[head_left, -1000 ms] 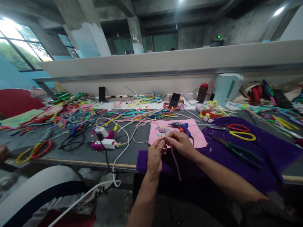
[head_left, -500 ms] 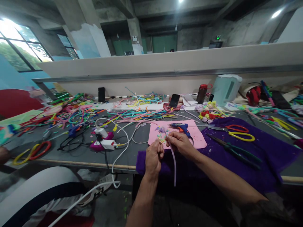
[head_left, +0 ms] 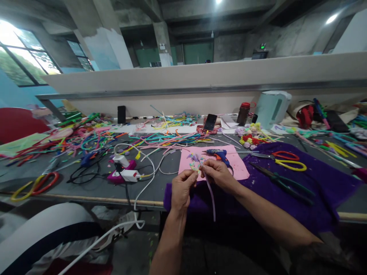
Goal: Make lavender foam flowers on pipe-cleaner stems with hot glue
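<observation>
I hold a pale lilac pipe cleaner [head_left: 211, 193] above the near edge of the table [head_left: 94, 187], its upper end with a small lilac twist pinched in my fingers and its long tail hanging down in a curve past the table edge. My right hand [head_left: 219, 173] pinches it near the top between thumb and fingertips. My left hand [head_left: 181, 189] sits just beside, fingers curled in and tips pressed together close to the same spot; whether they touch the pipe cleaner I cannot tell. Under my hands lies a purple cloth [head_left: 321, 183], and just beyond them a pink sheet [head_left: 241, 168] with small coloured scraps and a blue glue gun [head_left: 219, 154] on it. Right of that, on the cloth, lie dark pliers [head_left: 279, 180] and red and yellow scissors [head_left: 288, 159]. To the left a white power strip [head_left: 126, 173] with cables sits among heaps of coloured pipe cleaners [head_left: 94, 139].
</observation>
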{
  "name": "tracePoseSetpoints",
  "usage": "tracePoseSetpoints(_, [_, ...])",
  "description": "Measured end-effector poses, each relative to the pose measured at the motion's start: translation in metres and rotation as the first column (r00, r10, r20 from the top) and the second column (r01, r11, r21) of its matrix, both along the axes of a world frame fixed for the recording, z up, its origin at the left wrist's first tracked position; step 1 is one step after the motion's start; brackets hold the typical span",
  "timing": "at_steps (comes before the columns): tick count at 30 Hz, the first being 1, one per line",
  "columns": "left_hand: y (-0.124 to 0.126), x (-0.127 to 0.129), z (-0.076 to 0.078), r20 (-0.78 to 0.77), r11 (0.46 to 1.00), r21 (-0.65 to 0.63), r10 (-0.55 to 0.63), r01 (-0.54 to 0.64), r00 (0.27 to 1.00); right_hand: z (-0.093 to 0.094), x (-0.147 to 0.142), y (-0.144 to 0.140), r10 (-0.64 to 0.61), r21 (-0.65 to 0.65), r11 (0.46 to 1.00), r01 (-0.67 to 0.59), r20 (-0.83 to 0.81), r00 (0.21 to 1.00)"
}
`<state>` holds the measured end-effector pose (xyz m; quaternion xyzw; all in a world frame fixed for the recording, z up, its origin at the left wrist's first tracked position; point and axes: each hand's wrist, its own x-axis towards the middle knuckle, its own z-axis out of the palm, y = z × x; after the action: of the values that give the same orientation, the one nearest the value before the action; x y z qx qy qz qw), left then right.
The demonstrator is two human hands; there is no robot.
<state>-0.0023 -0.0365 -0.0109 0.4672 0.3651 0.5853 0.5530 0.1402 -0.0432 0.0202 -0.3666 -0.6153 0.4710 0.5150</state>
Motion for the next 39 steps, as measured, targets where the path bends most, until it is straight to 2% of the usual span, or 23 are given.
tracePoseSetpoints(4, [0.006, -0.002, 0.004, -0.017, 0.998, 0.034, 0.058, -0.058, 0.998, 0.002, 0.001, -0.001, -0.012, 0.007, 1.000, 0.012, 0.033, 0.999])
tracePoseSetpoints(10, [0.007, -0.006, 0.008, -0.186, 0.991, 0.084, 0.122, -0.108, 0.975, -0.002, 0.001, 0.001, -0.030, 0.029, 0.999, 0.029, 0.046, 0.999])
tracePoseSetpoints(15, [0.005, -0.011, 0.007, -0.243, 0.982, 0.099, 0.182, -0.162, 0.953, -0.006, 0.002, 0.003, -0.044, 0.056, 0.998, 0.040, 0.071, 0.996])
tracePoseSetpoints(19, [0.005, -0.011, 0.015, -0.302, 0.938, 0.270, 0.295, -0.215, 0.906, -0.007, 0.002, 0.004, -0.054, 0.084, 0.995, 0.044, 0.120, 0.991])
tracePoseSetpoints(21, [0.005, -0.007, 0.020, -0.271, 0.928, 0.312, 0.294, -0.206, 0.917, -0.006, 0.002, 0.004, -0.074, 0.107, 0.993, 0.057, 0.159, 0.985])
tracePoseSetpoints(23, [0.004, -0.001, 0.020, -0.223, 0.949, 0.270, 0.223, -0.160, 0.949, -0.006, 0.002, 0.005, -0.117, 0.154, 0.984, 0.086, 0.205, 0.972])
tracePoseSetpoints(26, [0.003, 0.008, 0.012, -0.081, 0.989, 0.104, 0.111, -0.103, 0.990, -0.006, 0.001, 0.004, -0.195, 0.265, 0.957, 0.120, 0.279, 0.940])
tracePoseSetpoints(30, [0.004, 0.016, 0.000, 0.208, 0.992, -0.117, 0.059, -0.036, 0.976, -0.008, 0.000, 0.004, -0.280, 0.426, 0.898, 0.114, 0.351, 0.894])
tracePoseSetpoints(34, [0.004, 0.016, -0.001, 0.329, 0.985, -0.165, 0.006, 0.051, 0.944, -0.011, -0.003, 0.003, -0.316, 0.486, 0.867, 0.108, 0.369, 0.874])
tracePoseSetpoints(39, [0.009, 0.014, 0.001, 0.342, 0.987, -0.162, 0.066, -0.010, 0.938, -0.011, -0.003, 0.001, -0.299, 0.507, 0.861, 0.042, 0.437, 0.848])
